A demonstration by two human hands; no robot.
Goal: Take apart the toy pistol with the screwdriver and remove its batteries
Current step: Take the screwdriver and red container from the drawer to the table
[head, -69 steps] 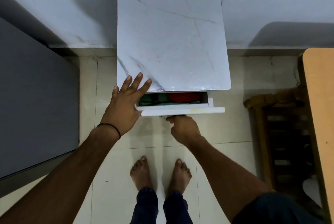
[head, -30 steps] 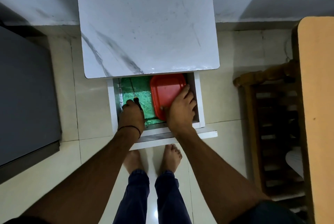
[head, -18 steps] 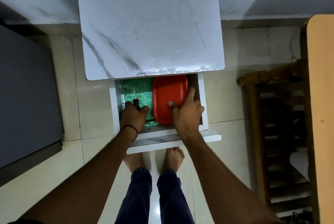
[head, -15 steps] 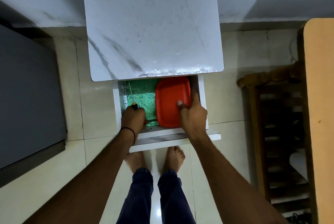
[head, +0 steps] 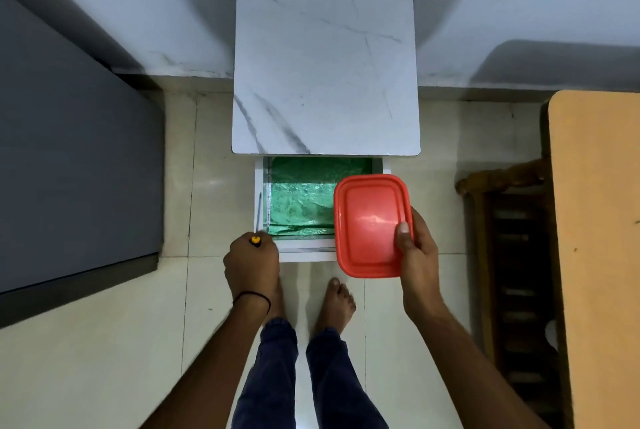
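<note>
1. The right grip point(head: 417, 255) is closed on the red box point(head: 370, 226). The thumb presses on the lid near its right edge. The fingers are hidden below and are probably carrying the base.
2. The left grip point(head: 251, 267) is a fist wrapped round the handle of the screwdriver point(head: 258, 212). Only the yellow-and-black collar and the thin metal shaft stick out. They point away from the person, alongside the left wall of the drawer point(head: 304, 257).
3. The screwdriver should handle as light and stiff, with its weight in the handle. The handle is the right place to take it, and the tip stays free for the screws.
4. The box looks like rigid, glossy plastic, so it is likely light but slick under the thumb. It is pinched from one side only, so it could tip if loose contents slide. A palm spread under the base would be safer.
5. The toy pistol is not visible anywhere. It may be inside the closed box, but that is only a guess, and how it will handle cannot be judged yet.
6. The box is held over the drawer's front right corner and overhangs its front edge.
7. The drawer stands pulled open, and its crinkled green liner point(head: 301, 203) shows to the left of the box.
8. The white marble-patterned surface point(head: 325, 71) covers the drawer's rear part.
</note>
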